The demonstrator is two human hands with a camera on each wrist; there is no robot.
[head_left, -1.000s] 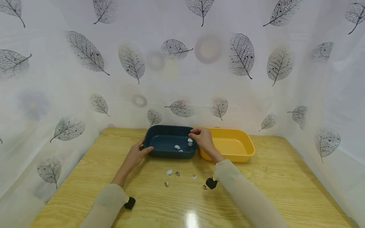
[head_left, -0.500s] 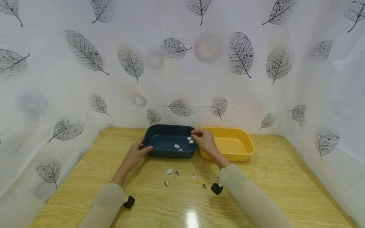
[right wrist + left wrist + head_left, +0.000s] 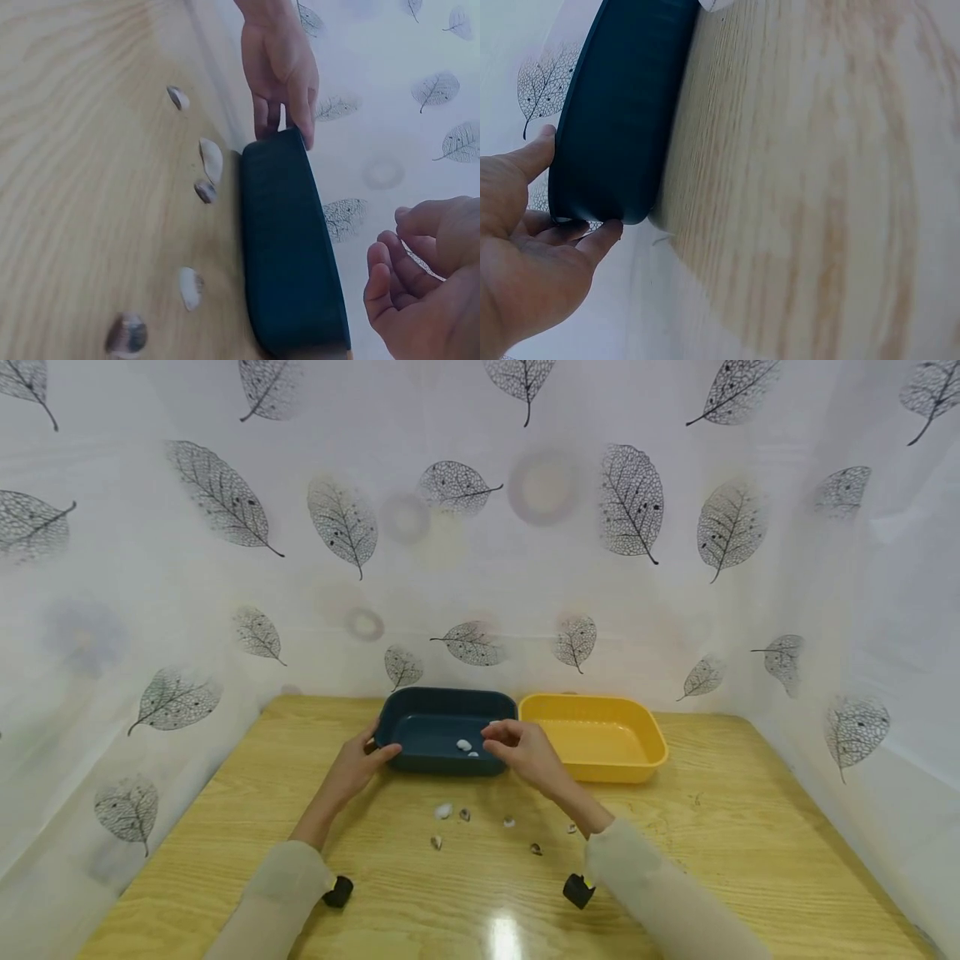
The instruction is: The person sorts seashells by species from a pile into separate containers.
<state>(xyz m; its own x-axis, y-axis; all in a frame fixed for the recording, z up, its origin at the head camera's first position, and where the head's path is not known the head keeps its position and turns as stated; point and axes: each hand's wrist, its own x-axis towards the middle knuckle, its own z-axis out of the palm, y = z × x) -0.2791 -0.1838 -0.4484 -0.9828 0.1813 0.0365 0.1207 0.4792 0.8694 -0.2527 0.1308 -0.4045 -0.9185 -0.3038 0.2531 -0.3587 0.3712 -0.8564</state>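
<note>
In the head view my left hand [image 3: 354, 766] holds the left end of a dark blue tray [image 3: 442, 765]. The left wrist view shows the thumb at the tray's rim and fingertips against its outer wall. My right hand [image 3: 528, 753] hovers over the tray's right end, fingers loosely curled. Nothing shows between its thumb and fingers in the right wrist view. Inside the tray lie a white shell [image 3: 464, 745] and a smaller, partly hidden one [image 3: 473, 754]. A sliver of another white shell [image 3: 492, 722] peeks out behind the right hand, which hides that corner.
A yellow tray [image 3: 652, 760] stands right beside the blue one. On the wooden table in front lie several shells, among them a white shell [image 3: 443, 811] and a brown shell [image 3: 536, 849]. A leaf-print cloth [image 3: 480, 577] hangs behind.
My right hand has moved left and slightly nearer over the blue tray, now covering shells seen at its right end earlier. My left hand keeps its hold on the tray.
</note>
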